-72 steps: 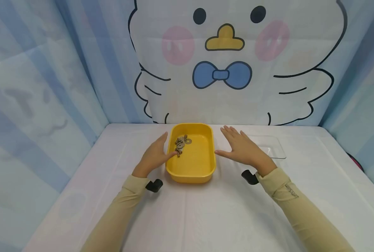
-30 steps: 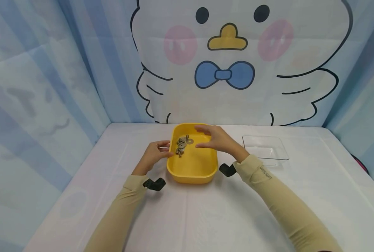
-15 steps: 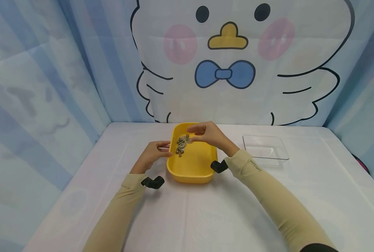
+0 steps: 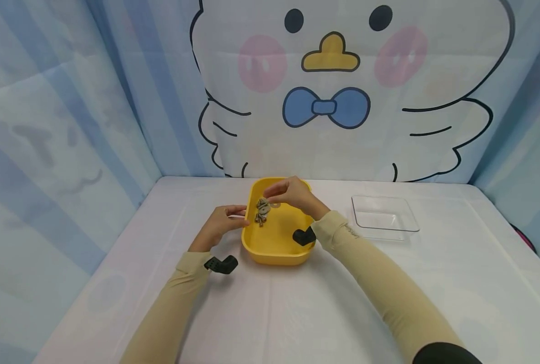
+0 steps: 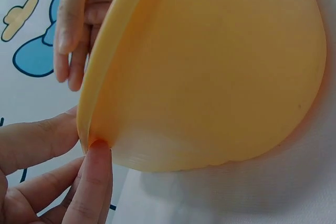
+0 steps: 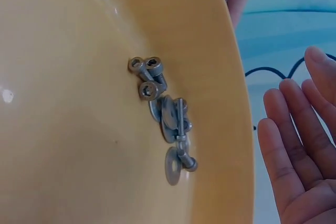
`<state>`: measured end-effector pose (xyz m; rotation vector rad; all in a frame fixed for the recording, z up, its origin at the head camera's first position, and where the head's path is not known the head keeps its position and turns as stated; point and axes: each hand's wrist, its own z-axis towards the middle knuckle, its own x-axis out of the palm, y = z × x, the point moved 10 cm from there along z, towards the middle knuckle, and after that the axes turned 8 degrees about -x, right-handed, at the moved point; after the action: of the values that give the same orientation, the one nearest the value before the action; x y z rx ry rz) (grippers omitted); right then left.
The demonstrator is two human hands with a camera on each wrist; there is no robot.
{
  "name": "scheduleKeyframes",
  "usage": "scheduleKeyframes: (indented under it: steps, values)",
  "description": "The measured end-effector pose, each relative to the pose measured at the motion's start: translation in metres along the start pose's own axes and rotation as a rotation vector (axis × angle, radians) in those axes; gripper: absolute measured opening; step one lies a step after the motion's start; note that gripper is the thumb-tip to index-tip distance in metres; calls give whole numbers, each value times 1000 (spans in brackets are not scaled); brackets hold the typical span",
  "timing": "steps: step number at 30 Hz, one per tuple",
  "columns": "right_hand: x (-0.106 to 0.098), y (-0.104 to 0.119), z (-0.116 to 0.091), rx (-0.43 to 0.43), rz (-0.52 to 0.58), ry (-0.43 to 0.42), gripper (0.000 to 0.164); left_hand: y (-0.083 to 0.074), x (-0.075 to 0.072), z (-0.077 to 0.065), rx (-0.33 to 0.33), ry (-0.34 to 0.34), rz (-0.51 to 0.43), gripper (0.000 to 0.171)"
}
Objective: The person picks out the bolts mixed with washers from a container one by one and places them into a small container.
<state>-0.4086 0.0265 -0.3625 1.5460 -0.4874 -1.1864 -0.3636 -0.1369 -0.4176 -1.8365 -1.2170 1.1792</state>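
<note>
A yellow tray (image 4: 281, 245) stands on the table, with metal socket-head bolts (image 6: 149, 91) and flat washers (image 6: 172, 165) piled along its left side. My left hand (image 4: 221, 224) pinches the tray's left rim between thumb and fingers, clearly seen in the left wrist view. Over the far part of the tray hovers my right hand (image 4: 296, 196), close to the pile. Its fingers (image 6: 294, 140) are loosely extended and hold nothing in the right wrist view. In the head view this hand partly covers the tray's far right corner and the upper end of the pile.
To the right of the tray sits a clear plastic box (image 4: 385, 215) on the white tablecloth (image 4: 270, 313). A printed curtain (image 4: 324, 146) hangs right behind the table's far edge, and more curtain encloses both sides.
My right hand has moved left from beside the tray to above the pile. My left hand has gone from spread fingers to pinching the left rim. The pile looks unmoved.
</note>
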Motion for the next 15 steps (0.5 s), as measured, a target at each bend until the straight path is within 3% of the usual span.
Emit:
scheduleKeyframes:
  steps: [7, 15]
  values:
    - [8, -15, 6, 71, 0, 9, 31, 2, -1, 0, -18, -2, -4, 56]
    - [16, -23, 11, 47, -61, 49, 31, -1, 0, -1, -3, -8, -43, 54]
